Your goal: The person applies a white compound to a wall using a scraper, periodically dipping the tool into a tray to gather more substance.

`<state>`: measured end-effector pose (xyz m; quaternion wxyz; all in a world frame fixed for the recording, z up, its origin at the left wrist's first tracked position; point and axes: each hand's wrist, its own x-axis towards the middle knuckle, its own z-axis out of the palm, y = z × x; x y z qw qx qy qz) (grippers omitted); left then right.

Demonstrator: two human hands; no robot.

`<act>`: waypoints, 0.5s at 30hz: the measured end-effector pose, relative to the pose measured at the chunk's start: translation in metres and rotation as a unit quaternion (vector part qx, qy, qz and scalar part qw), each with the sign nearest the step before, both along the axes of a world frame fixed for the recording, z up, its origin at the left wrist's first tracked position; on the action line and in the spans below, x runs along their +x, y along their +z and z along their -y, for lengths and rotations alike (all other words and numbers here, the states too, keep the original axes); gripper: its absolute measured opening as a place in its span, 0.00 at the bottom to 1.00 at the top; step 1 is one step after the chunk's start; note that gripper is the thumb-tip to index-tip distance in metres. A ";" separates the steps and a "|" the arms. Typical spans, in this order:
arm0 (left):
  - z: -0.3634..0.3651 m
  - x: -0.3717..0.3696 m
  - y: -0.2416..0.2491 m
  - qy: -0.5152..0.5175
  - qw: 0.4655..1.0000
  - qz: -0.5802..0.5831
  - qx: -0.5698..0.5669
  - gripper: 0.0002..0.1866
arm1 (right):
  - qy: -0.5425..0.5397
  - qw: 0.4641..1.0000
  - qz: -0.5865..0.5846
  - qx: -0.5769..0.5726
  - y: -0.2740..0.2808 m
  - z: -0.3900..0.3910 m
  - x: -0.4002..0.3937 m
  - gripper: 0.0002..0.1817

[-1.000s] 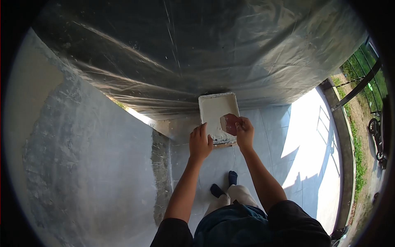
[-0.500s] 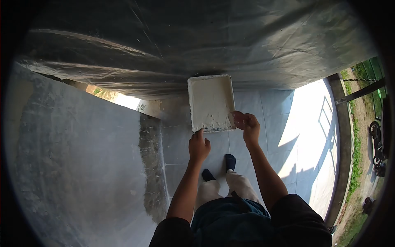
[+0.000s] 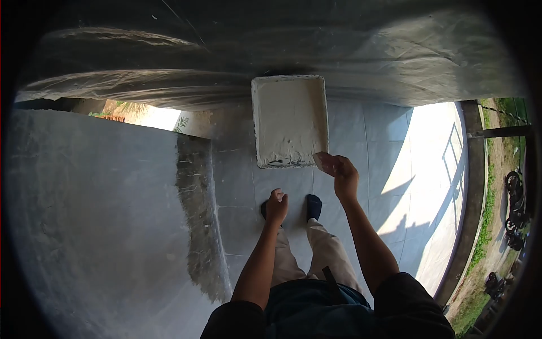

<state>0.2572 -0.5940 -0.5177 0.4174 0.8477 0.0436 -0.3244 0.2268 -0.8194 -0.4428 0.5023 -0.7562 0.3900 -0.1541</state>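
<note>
We looked down on a white rectangular plaster-coated tray (image 3: pixel 291 120) lying flat on the grey tiled floor (image 3: pixel 389 158), its far short edge close under a sheet of clear plastic film (image 3: pixel 271 51) that hung across the top of the view. Our right hand (image 3: pixel 343 176) was at the tray's near right corner, fingers clenched around a small reddish-brown flat tool (image 3: pixel 324 162) whose end touched the tray rim there. Our left hand (image 3: pixel 276 207) hung loosely curled and grasped nothing; it was apart from the tray, nearer to us than its near edge and above our feet in dark blue socks (image 3: pixel 313 206). We could not tell whether the tool carried plaster. A grey plastered wall (image 3: pixel 96 214) rose along the left side of the floor, with a rougher darker strip at its edge. On the right a bright patch of sunlight lay across the tiles up to the floor's curved outer edge, and past that a strip of grass (image 3: pixel 485 231).
</note>
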 end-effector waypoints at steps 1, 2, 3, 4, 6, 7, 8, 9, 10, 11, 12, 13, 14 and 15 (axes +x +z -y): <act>-0.002 0.000 -0.004 0.030 0.999 -0.026 -0.009 0.24 | 0.017 1.000 -0.011 0.003 -0.005 -0.005 0.001 0.12; -0.004 0.000 -0.012 0.060 0.997 -0.052 -0.019 0.25 | 0.034 0.999 -0.022 0.006 -0.006 -0.010 0.004 0.13; -0.007 0.001 -0.020 0.062 0.996 -0.056 -0.017 0.25 | 0.036 0.999 -0.026 0.008 -0.006 -0.015 0.007 0.13; -0.010 0.003 -0.028 0.101 0.989 -0.099 -0.053 0.27 | 0.051 0.998 -0.035 0.006 -0.006 -0.020 0.012 0.13; -0.014 0.011 -0.035 0.145 0.975 -0.142 -0.087 0.29 | 0.072 0.996 -0.046 0.005 -0.007 -0.030 0.025 0.13; -0.016 0.014 -0.039 0.183 0.960 -0.171 -0.127 0.32 | 0.100 0.994 -0.035 -0.015 -0.009 -0.035 0.032 0.13; -0.017 0.017 -0.042 0.220 0.940 -0.200 -0.166 0.35 | 0.130 0.991 -0.024 -0.034 -0.015 -0.039 0.037 0.12; -0.020 0.021 -0.045 0.231 0.931 -0.207 -0.190 0.38 | 0.143 0.989 -0.007 -0.039 -0.025 -0.044 0.043 0.12; -0.020 0.025 -0.049 0.236 0.930 -0.210 -0.188 0.38 | 0.146 0.988 -0.011 -0.036 -0.032 -0.048 0.049 0.12; -0.020 0.029 -0.050 0.261 0.914 -0.215 -0.226 0.39 | 0.169 0.984 0.011 -0.056 -0.039 -0.054 0.057 0.12; -0.021 0.034 -0.048 0.285 0.895 -0.219 -0.262 0.40 | 0.190 0.978 0.033 -0.074 -0.046 -0.059 0.062 0.13; -0.020 0.039 -0.044 0.296 0.882 -0.229 -0.287 0.41 | 0.212 0.973 0.035 -0.083 -0.054 -0.063 0.069 0.12; -0.019 0.044 -0.046 0.301 0.880 -0.230 -0.287 0.41 | 0.217 0.972 0.033 -0.082 -0.057 -0.066 0.077 0.12; -0.019 0.048 -0.048 0.322 0.861 -0.234 -0.317 0.41 | 0.240 0.966 0.028 -0.088 -0.059 -0.070 0.084 0.12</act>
